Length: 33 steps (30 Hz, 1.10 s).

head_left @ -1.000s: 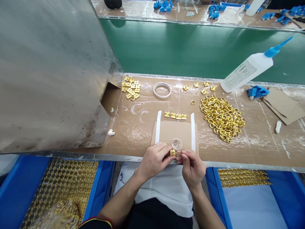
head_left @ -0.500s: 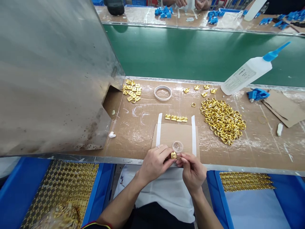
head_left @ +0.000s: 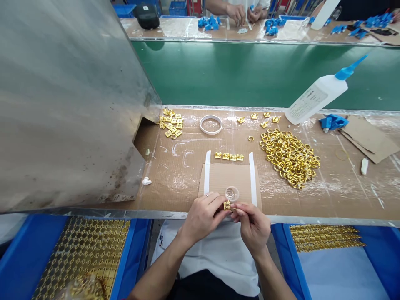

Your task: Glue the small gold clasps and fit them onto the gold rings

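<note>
Between the fingertips of my left hand (head_left: 204,214) is a small gold square piece (head_left: 226,205). My right hand (head_left: 254,225) pinches a thin stick-like tool (head_left: 233,208) whose end meets the gold piece. Just beyond my fingers a small clear round dish (head_left: 231,193) rests on a cardboard pad (head_left: 228,177) with white tape strips at both sides. Several gold square pieces (head_left: 233,157) stand in a row at the pad's far edge. To the right lies a big heap of gold rings (head_left: 290,158).
More gold pieces (head_left: 171,123) lie at the back left, near a metal housing (head_left: 71,104). A white tape roll (head_left: 211,125), a tilted bottle (head_left: 317,100) and a blue clip (head_left: 333,123) sit behind. Blue bins (head_left: 128,250) flank my lap. Another person's hands (head_left: 243,13) work across the green belt (head_left: 250,75).
The view has shifted slightly. My hands keep nearly the same place, and the gold piece appears slightly turned. Across the belt, the other person's hands are more in view.
</note>
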Each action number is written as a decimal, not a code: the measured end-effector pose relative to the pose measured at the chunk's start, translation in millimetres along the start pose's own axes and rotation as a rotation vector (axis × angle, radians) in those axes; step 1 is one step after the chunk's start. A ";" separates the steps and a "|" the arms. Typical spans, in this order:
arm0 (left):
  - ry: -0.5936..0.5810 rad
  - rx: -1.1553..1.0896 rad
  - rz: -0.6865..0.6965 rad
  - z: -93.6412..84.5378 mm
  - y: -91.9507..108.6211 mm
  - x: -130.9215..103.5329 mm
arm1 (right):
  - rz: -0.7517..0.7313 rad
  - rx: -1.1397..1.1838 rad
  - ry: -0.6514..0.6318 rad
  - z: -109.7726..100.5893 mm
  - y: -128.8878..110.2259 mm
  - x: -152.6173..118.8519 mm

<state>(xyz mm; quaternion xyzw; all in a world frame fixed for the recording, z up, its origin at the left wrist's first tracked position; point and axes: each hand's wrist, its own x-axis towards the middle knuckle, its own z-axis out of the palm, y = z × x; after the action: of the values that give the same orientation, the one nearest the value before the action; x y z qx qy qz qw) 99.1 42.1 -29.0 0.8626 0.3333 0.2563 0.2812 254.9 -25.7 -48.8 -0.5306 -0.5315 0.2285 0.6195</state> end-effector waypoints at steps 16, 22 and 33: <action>0.019 0.011 0.014 0.3 0.2 0.3 | -0.014 -0.062 -0.005 -2.1 2.4 -1.0; 0.022 0.016 0.013 0.1 0.2 0.5 | 0.003 -0.050 0.019 -1.7 4.7 -2.5; 0.033 0.024 0.029 0.8 0.4 0.3 | 0.008 -0.102 0.016 -0.9 2.7 -1.1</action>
<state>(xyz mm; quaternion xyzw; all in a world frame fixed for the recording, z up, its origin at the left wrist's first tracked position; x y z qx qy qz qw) 100.0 41.9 -29.2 0.8664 0.3286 0.2703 0.2615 256.1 -26.1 -51.5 -0.5655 -0.5354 0.1993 0.5948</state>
